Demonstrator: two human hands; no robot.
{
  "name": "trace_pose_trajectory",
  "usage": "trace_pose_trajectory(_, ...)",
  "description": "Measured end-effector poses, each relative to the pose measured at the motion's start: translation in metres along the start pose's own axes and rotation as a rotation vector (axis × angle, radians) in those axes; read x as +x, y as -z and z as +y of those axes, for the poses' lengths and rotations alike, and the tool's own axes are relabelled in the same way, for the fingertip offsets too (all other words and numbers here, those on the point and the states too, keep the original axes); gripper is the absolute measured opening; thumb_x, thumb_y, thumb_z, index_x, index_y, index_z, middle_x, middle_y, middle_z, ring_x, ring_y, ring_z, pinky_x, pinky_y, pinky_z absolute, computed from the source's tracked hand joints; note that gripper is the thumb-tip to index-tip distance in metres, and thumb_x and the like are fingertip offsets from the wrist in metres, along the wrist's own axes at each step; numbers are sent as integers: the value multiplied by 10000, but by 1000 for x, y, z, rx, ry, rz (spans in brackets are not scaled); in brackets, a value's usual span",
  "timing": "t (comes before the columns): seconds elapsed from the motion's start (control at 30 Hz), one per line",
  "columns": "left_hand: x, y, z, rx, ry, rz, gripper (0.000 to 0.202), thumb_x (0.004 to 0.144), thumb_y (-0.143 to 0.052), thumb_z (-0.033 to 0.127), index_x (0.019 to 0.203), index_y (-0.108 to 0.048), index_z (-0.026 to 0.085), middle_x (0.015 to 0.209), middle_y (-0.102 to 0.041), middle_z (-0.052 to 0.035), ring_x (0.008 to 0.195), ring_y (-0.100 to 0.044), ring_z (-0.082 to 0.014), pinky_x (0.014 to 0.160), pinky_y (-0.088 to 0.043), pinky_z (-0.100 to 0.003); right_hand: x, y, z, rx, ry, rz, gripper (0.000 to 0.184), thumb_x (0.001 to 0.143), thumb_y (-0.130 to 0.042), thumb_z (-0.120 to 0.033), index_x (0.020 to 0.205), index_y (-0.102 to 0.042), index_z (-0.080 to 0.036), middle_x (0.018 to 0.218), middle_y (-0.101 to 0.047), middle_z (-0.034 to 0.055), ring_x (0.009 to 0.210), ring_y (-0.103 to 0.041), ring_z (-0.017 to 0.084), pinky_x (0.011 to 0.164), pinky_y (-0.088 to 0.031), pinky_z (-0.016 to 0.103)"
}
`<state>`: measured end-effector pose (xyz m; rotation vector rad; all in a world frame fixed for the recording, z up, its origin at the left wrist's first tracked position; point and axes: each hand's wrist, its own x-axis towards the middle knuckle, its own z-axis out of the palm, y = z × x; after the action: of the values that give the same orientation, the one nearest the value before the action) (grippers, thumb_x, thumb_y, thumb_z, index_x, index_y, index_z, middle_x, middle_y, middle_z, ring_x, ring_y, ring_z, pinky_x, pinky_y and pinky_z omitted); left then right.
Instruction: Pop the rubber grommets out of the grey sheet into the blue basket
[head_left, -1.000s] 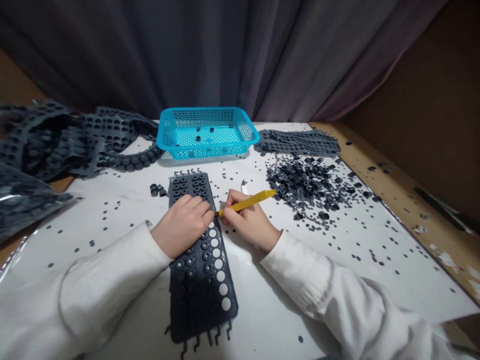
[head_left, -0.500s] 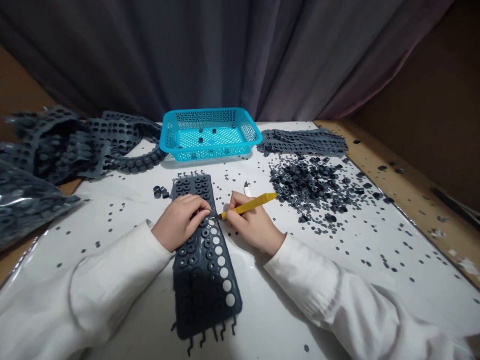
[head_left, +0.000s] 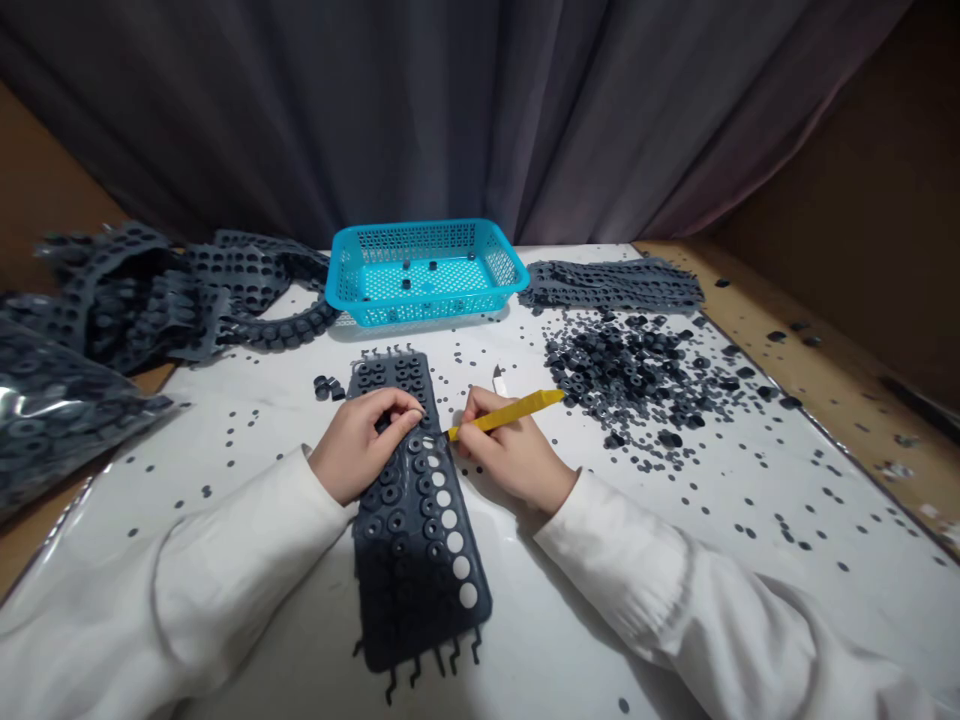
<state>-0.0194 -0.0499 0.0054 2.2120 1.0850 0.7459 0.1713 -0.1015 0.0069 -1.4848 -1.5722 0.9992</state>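
A dark rubber sheet (head_left: 409, 520) studded with ring-shaped parts lies lengthwise on the white table (head_left: 525, 600) in front of me; its right column shows several punched-out holes. My left hand (head_left: 364, 440) rests on the sheet, fingers curled and pinching at a ring near its right edge. Beside the sheet, my right hand (head_left: 506, 450) grips a yellow-handled knife (head_left: 506, 412), its tip meeting the sheet's right edge by my left fingertips.
A blue plastic basket (head_left: 424, 270) with a few rings stands behind the sheet. A heap of loose black rings (head_left: 637, 370) lies at right, a flat sheet stack (head_left: 611, 283) behind it. Tangled used sheets (head_left: 150, 290) and a bagged pile (head_left: 45, 420) fill the left. Small black specks dot the table.
My left fingers have gone from lying flat on the sheet to curling into a pinch at its right edge. The knife hand has hardly moved. The view has shifted slightly.
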Motion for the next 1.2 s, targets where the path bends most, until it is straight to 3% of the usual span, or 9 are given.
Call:
trace_pose_trajectory(0.2, 2, 4, -8, -105, 68, 95, 256, 866, -509, 385, 841, -622, 156, 772, -650, -28, 711, -584, -160, 652, -460, -260, 0, 0, 1, 10, -3, 0, 102, 745, -483, -184, 673, -418, -217, 571, -518, -34, 563, -488, 137, 548, -349, 247)
trace_pose_trajectory(0.33, 3, 4, -12, -178, 120, 77, 283, 840, -547, 417, 854, -646, 152, 773, -654, -34, 720, -585, -170, 662, -455, -270, -1, 0, 2, 14, 6, 8, 102, 744, -487, -183, 672, -423, -214, 580, -534, -34, 569, -500, 135, 555, -358, 246)
trace_pose_trajectory(0.57, 2, 4, -8, -300, 123, 66, 277, 813, -595, 398, 909, -687, 156, 761, -624, -29, 709, -551, -159, 669, -419, -260, -4, 2, 10, 14, 170, 62, 82, 750, -518, -156, 693, -480, -202, 588, -581, -24, 535, -522, 124, 529, -381, 234)
trace_pose_trajectory(0.63, 2, 4, -8, -352, 121, 76, 260, 797, -616, 380, 911, -695, 160, 735, -606, -18, 681, -528, -148, 654, -404, -250, -4, 2, 11, 63, 175, 122, 19, 805, -520, -190, 803, -537, -196, 610, -621, -11, 534, -555, 130, 525, -410, 238)
trace_pose_trajectory(0.73, 1, 3, -10, -449, 130, 88, 260, 772, -655, 371, 932, -700, 171, 738, -603, -15, 683, -513, -142, 656, -392, -242, -5, 4, 11, 112, 210, 164, 277, 928, -426, -264, 1179, -522, -195, 741, -701, 29, 547, -619, 129, 569, -472, 252)
trace_pose_trajectory(0.83, 0, 2, -13, -536, 151, 90, 276, 752, -689, 373, 946, -699, 177, 753, -613, -17, 701, -519, -141, 671, -395, -240, -7, 8, 10, -30, 397, 42, 350, 979, -331, -305, 1248, -531, -203, 718, -704, 36, 539, -629, 129, 581, -477, 257)
trace_pose_trajectory(0.93, 1, 2, -14, -620, 197, 95, 298, 735, -710, 389, 936, -699, 169, 789, -645, -32, 714, -543, -144, 674, -410, -238, -9, 13, 10, -370, 655, -156, 432, 921, -435, -486, 1109, -645, -159, 606, -656, 52, 552, -612, 180, 566, -438, 296)
trace_pose_trajectory(1.03, 3, 3, -12, -716, 236, 103, 320, 720, -724, 409, 922, -698, 163, 831, -679, -49, 752, -584, -157, 695, -435, -240, -7, 14, 12, -626, 754, -286, 629, 820, -489, -649, 1111, -656, -117, 541, -615, 53, 516, -574, 200, 571, -401, 325)
trace_pose_trajectory(1.2, 6, 4, -9, -853, 276, 82, 322, 712, -737, 410, 923, -693, 171, 839, -709, -51, 773, -625, -167, 711, -467, -248, -4, 13, 17, -742, 764, -279, 431, 921, -447, -482, 1072, -675, -148, 562, -640, 53, 527, -564, 178, 646, -377, 334)
